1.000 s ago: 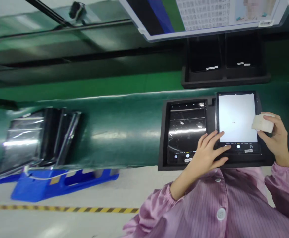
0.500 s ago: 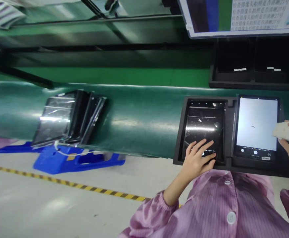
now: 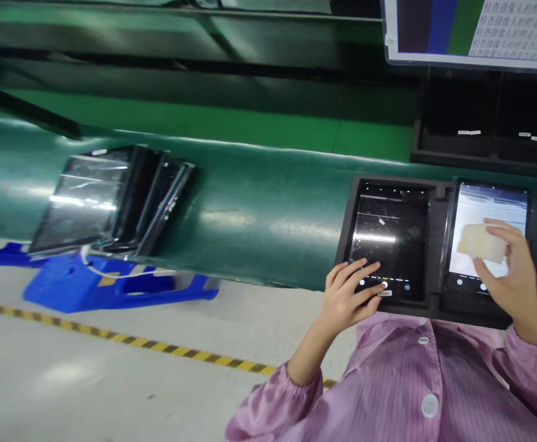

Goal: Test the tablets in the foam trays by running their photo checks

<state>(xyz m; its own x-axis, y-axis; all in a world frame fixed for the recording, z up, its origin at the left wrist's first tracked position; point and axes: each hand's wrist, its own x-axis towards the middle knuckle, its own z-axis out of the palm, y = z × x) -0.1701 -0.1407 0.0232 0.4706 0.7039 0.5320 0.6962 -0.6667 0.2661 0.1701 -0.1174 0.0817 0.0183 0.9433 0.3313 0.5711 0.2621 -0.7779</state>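
Two tablets lie side by side in a black foam tray. The left tablet has a dark camera screen with glare on it. My left hand rests over its lower left corner, fingers spread. The right tablet shows a bright camera view. My right hand grips a whitish block, perhaps a sponge or folded cloth, between thumb and fingers. The block covers the middle of the right tablet's screen; whether it touches the glass I cannot tell.
Several tablets in clear film lie fanned on the green bench at left. A blue plastic stool stands below them. Behind the tray is another black tray, under a hanging printed sheet.
My right hand has carried the whitish block left, from the right tablet's edge to over its screen. My left hand has slid toward the left tablet's lower left edge. The view has shifted.
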